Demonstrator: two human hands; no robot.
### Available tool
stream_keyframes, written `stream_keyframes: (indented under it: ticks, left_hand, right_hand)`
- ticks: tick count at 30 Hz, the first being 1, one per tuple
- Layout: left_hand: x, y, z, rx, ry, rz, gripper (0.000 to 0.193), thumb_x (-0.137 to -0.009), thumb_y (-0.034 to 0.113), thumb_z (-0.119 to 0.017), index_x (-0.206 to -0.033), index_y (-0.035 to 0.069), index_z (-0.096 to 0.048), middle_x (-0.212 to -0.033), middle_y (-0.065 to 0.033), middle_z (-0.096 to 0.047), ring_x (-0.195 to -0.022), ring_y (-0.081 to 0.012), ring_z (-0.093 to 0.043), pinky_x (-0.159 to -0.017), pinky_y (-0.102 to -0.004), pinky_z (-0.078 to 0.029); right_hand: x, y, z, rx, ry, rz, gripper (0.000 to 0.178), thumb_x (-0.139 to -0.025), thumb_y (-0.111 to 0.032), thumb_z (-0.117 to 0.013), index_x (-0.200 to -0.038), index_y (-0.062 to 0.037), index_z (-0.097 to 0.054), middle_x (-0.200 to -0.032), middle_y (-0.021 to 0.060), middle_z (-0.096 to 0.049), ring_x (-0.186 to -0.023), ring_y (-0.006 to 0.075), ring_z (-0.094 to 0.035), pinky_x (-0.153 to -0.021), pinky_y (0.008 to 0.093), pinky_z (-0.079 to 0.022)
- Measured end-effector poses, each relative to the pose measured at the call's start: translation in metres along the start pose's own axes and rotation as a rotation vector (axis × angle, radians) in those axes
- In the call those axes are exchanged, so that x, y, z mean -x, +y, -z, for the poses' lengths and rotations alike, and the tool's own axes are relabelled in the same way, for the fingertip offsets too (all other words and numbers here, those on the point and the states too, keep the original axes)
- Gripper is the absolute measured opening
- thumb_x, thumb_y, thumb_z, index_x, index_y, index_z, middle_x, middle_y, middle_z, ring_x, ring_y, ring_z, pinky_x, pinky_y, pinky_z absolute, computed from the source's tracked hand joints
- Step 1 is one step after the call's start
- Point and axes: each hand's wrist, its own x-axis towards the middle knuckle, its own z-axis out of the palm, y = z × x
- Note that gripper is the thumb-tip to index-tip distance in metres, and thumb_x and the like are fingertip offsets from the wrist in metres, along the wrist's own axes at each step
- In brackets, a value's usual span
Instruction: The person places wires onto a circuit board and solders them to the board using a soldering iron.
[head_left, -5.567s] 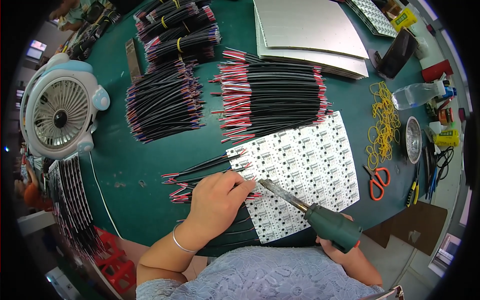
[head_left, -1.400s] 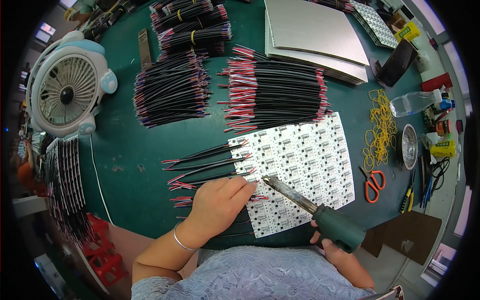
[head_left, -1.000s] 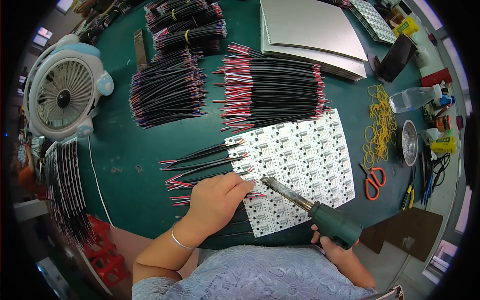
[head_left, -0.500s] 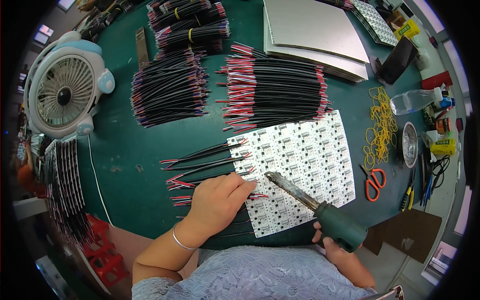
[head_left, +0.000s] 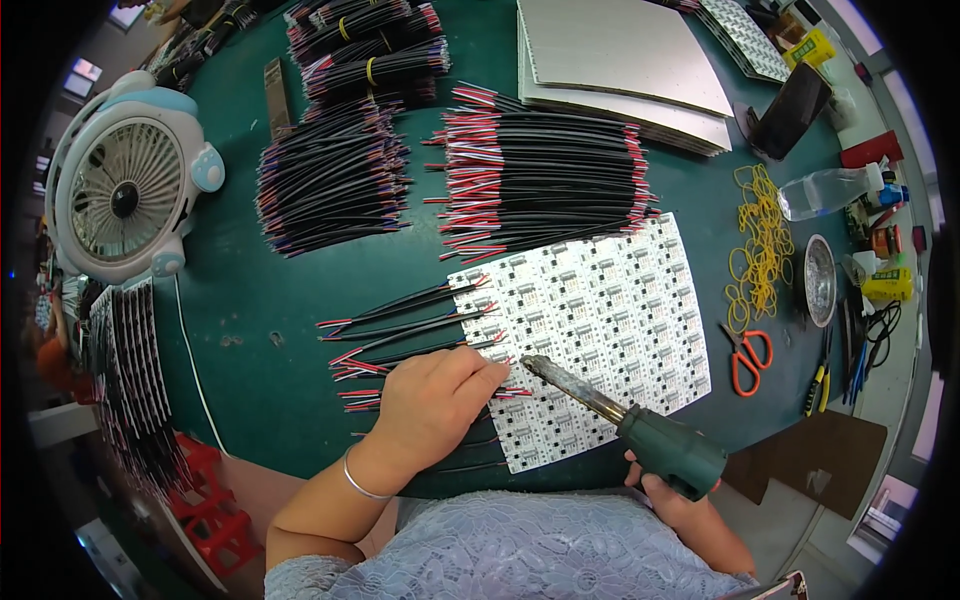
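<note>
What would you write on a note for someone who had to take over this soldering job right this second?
Left hand: pressing thin black wires with red ends flat at the left edge of the white panel of small circuit boards.
Right hand: gripping the dark green soldering iron, metal tip at the panel's left edge, by the left fingertips.
Done: several wires lie attached along the panel's left edge.
Left: the rest of the panel has no wires yet; big bundles of black and red wires wait above it on the green table.
</note>
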Motion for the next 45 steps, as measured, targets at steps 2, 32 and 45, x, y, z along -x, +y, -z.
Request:
stream_keyframes:
  ticks: [2, 32, 45]
  left_hand:
    - [0.000, 0.000, 0.001, -0.009, -0.003, -0.001, 0.019, -0.071, 0.008, -0.064, -0.089, 0.010, -0.070, -0.077, -0.0025, -0.061, -0.064, -0.0187, -0.061, -0.052, -0.0305, -0.047]
    - [-0.001, -0.005, -0.001, 0.023, -0.040, -0.006, 0.019, -0.072, 0.012, -0.064, -0.090, 0.012, -0.068, -0.078, -0.0002, -0.057, -0.069, -0.0173, -0.060, -0.056, -0.0299, -0.047]
    - [-0.002, -0.005, -0.003, 0.005, -0.026, -0.055, 0.018, -0.072, 0.011, -0.063, -0.089, 0.011, -0.068, -0.078, -0.0016, -0.058, -0.067, -0.0189, -0.059, -0.054, -0.0318, -0.046]
  right_hand:
    - [0.000, -0.002, 0.001, 0.017, -0.013, -0.042, 0.026, -0.079, -0.009, -0.067, -0.103, 0.0006, -0.064, -0.088, 0.0110, -0.067, -0.069, 0.0210, -0.068, -0.067, 0.0333, -0.055]
    - [-0.001, -0.003, -0.001, 0.156, -0.014, -0.002, 0.029, -0.070, -0.005, -0.072, -0.098, -0.0022, -0.068, -0.096, 0.0129, -0.069, -0.087, 0.0331, -0.066, -0.080, 0.0409, -0.052]
    - [0.004, -0.001, -0.001, 0.233, 0.009, -0.036, 0.028, -0.073, -0.006, -0.071, -0.101, -0.0043, -0.069, -0.103, 0.0125, -0.068, -0.097, 0.0316, -0.064, -0.086, 0.0403, -0.050]
